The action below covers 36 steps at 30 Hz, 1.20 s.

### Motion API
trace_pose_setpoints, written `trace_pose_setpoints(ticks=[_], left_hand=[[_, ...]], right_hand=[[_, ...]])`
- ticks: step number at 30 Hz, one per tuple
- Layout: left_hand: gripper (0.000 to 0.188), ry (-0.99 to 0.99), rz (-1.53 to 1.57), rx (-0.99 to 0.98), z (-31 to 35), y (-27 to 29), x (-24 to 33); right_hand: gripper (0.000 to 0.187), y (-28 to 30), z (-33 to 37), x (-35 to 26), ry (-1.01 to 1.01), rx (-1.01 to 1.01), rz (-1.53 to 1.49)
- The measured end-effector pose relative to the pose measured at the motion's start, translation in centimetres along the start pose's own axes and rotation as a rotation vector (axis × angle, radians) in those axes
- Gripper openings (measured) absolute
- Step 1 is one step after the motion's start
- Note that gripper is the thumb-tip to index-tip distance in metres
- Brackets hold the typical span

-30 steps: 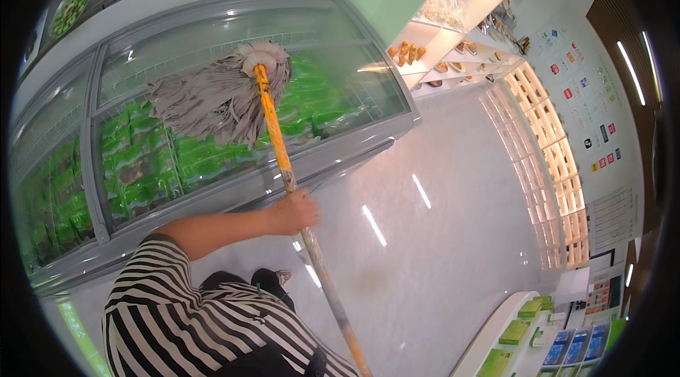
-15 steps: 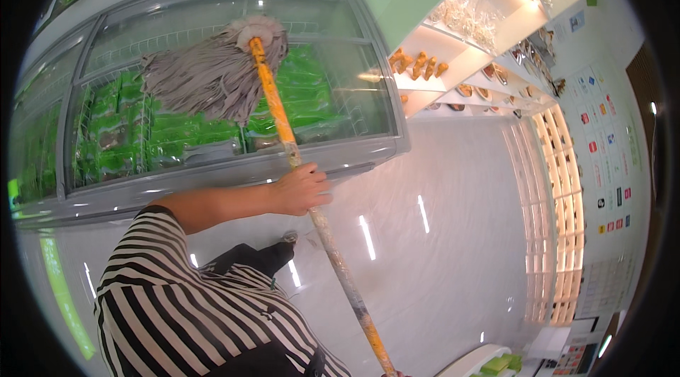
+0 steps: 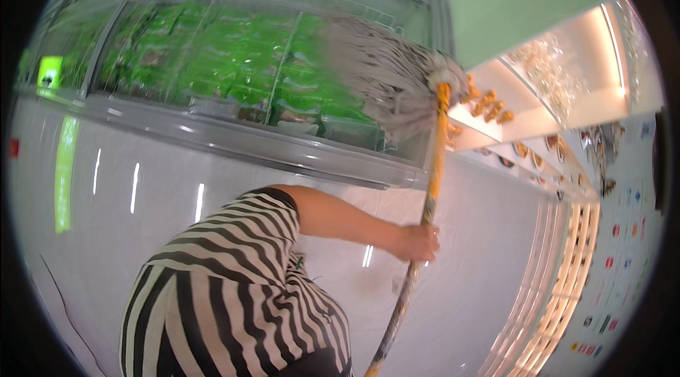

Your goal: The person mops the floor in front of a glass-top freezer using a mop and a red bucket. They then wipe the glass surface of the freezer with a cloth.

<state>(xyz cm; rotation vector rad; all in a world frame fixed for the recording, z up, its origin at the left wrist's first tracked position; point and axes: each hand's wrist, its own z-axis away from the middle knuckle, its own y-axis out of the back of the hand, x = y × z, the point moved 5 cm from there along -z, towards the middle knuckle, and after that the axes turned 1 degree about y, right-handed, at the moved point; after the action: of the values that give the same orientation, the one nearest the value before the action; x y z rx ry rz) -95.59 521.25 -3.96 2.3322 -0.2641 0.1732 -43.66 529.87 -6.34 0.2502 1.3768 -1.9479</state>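
My left hand (image 3: 421,242) is wrapped round the long yellow, worn handle of a string mop (image 3: 433,182), with my arm stretched out to the right. The mop's grey strands (image 3: 397,80) are raised and fan out to the left over the right end of a chest freezer (image 3: 234,154). I cannot tell whether they touch its glass top. Through the glass, green packages (image 3: 219,65) show in wire baskets. The lower end of the handle runs out past the bottom edge of the picture. My right hand is out of sight.
Right of the freezer stands a lit white shelf unit (image 3: 489,129) with brown pieces and small dishes. Slatted, lit shelving (image 3: 570,256) stands farther right, before a wall with coloured marks (image 3: 623,235). The glossy pale floor (image 3: 134,228) reflects lamps.
The mop has swung right across the freezer, and its handle now leans the other way. My left hand has moved right with it. The view has shifted too.
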Motion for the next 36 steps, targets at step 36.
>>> trace_pose_setpoints(ticks=[36], left_hand=[[0.010,0.913,-0.649,-0.135,23.3,20.9,1.3]], right_hand=[[0.019,-22.3,-20.1,18.7,-0.588,-0.298,0.189]])
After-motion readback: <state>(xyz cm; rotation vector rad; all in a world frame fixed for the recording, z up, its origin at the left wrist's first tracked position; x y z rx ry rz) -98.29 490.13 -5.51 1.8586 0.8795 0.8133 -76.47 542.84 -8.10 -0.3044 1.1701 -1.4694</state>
